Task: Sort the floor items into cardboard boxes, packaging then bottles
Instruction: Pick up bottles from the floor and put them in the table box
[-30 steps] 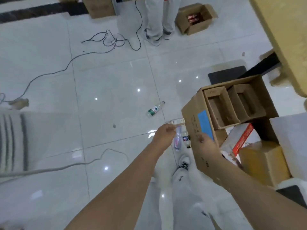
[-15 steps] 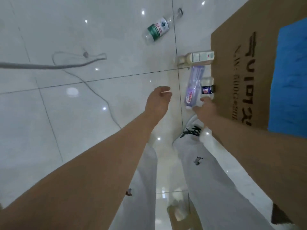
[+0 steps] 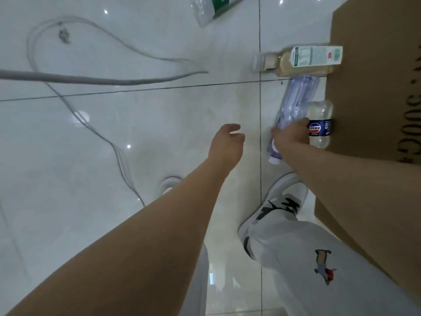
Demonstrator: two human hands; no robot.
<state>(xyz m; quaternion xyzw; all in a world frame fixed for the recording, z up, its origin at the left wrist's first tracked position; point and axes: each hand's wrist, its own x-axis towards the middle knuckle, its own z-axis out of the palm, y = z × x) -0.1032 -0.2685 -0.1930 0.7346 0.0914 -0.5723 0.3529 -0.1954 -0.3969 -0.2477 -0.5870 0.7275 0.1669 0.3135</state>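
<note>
Three bottles lie on the white tiles beside the cardboard box (image 3: 373, 92) at the right. A purple bottle (image 3: 296, 103) lies lengthwise, and my right hand (image 3: 289, 134) grips its lower half. Touching it on the right is a small clear bottle with a dark blue label (image 3: 320, 124). Above them lies a bottle of pale yellow liquid with a white cap (image 3: 300, 61). A green-labelled clear bottle (image 3: 211, 8) lies at the top edge. My left hand (image 3: 227, 144) hovers over the bare floor left of the purple bottle, fingers loosely curled, holding nothing.
A grey cable (image 3: 102, 79) and a thinner white wire (image 3: 95, 131) cross the floor at the left. My legs in pale trousers and a white shoe (image 3: 278, 201) stand just below the bottles. The box wall fills the right side.
The view has dropped closer to the floor. My right hand has reached further onto the purple bottle and closed round it. My left hand stays hovering, holding nothing.
</note>
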